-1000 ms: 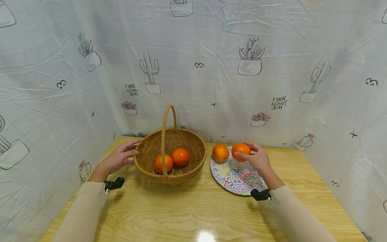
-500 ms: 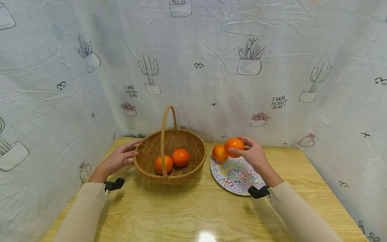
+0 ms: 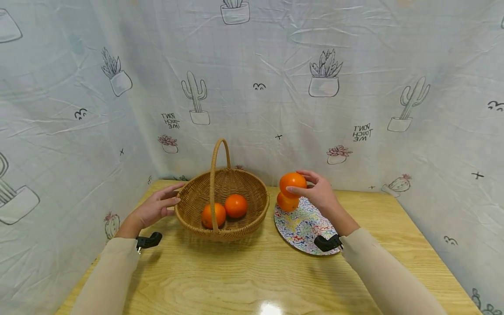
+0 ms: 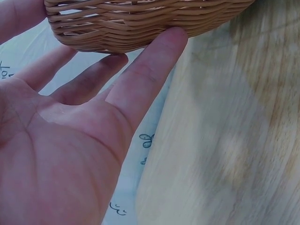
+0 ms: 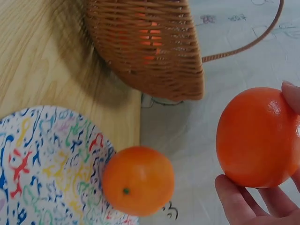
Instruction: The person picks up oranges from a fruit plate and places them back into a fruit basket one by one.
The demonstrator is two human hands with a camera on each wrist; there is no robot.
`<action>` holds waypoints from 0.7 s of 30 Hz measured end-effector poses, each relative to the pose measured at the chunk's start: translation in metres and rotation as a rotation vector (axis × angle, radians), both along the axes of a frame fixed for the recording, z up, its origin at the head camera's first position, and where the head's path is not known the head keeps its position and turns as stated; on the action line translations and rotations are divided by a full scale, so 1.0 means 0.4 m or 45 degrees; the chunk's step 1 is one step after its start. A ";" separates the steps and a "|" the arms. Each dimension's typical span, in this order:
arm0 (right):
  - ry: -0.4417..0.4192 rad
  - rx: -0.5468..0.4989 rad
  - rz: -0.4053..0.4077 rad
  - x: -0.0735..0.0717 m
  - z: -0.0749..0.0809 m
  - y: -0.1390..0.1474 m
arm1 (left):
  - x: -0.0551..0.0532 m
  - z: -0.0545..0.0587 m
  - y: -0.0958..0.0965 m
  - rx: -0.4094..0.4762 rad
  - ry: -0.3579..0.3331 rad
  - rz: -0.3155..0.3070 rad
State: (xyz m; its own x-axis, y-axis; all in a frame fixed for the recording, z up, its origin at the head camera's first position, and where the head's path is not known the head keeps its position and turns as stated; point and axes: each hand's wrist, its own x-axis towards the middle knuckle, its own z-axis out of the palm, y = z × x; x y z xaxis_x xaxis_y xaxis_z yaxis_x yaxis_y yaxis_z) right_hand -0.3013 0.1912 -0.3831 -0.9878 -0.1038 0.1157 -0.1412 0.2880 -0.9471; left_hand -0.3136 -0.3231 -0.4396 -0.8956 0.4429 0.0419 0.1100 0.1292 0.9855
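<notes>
My right hand (image 3: pixel 320 194) grips a smooth orange (image 5: pixel 258 138) between thumb and fingers, raised above the back left part of the plate. In the head view the held fruit partly covers a second orange (image 3: pixel 288 203), which lies on the round plate (image 3: pixel 311 232) with its multicoloured squiggles. My left hand (image 3: pixel 155 205) is at the left side of the wicker basket (image 3: pixel 236 227), fingers mostly straight; in the left wrist view its fingertips (image 4: pixel 176 37) touch the weave. Inside the basket are an orange at the front (image 3: pixel 218 214) and another orange (image 3: pixel 236 205) beside it.
The basket's tall arched handle (image 3: pixel 213 175) rises over its middle. A wooden table (image 3: pixel 220 280) carries everything. Its back edge meets a pale curtain (image 3: pixel 275 109) printed with cacti, which also hangs along both sides.
My right hand has lifted the orange from the plate and carried it left and up, over the other orange there. My left hand stays at the basket.
</notes>
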 end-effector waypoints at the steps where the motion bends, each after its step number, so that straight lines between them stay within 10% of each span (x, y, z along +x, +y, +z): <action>1: 0.001 0.002 0.004 -0.002 0.003 -0.006 | 0.000 0.000 0.000 0.002 -0.003 0.001; 21: 0.018 -0.021 0.061 -0.046 0.051 -0.140 | 0.001 0.000 -0.001 -0.005 -0.023 -0.014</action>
